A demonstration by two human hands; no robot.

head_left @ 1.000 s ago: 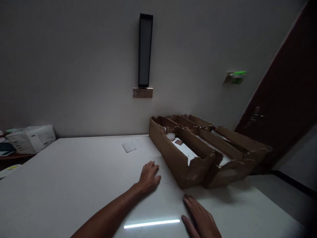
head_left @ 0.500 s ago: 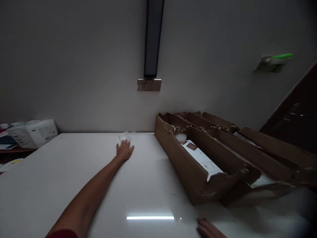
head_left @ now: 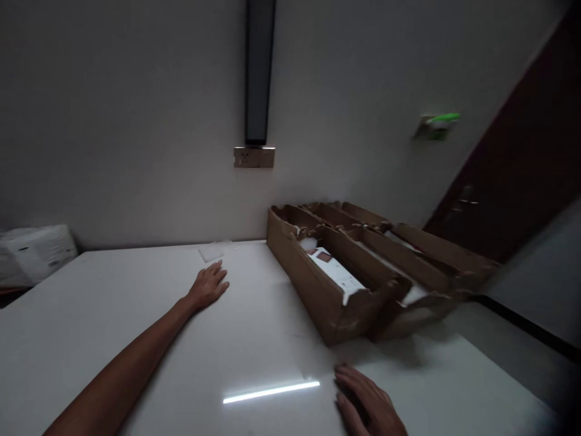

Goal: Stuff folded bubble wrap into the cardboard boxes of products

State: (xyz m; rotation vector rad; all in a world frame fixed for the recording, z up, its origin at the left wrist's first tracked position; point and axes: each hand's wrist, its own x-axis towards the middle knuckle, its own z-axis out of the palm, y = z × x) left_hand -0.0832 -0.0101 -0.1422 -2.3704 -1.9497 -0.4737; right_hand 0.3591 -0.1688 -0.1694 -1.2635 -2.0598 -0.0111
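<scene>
My left hand (head_left: 207,286) lies flat on the white table (head_left: 113,315), arm stretched out, fingers open, just short of a small white square piece (head_left: 211,251) near the wall. My right hand (head_left: 370,404) rests flat and open on the table near the front edge, below the long cardboard boxes (head_left: 318,290). The nearest box holds a white packet with a brown label (head_left: 333,271). Neither hand holds anything.
Three long open cardboard boxes lie side by side at the right, reaching to the wall. A white box (head_left: 34,254) stands at the far left. A wall socket (head_left: 253,157) and a dark vertical strip (head_left: 259,69) are on the wall; a dark door (head_left: 512,163) is at right.
My left hand reached out to the small white piece, then drew back a little; it now lies just short of it. My right hand came further into view.
</scene>
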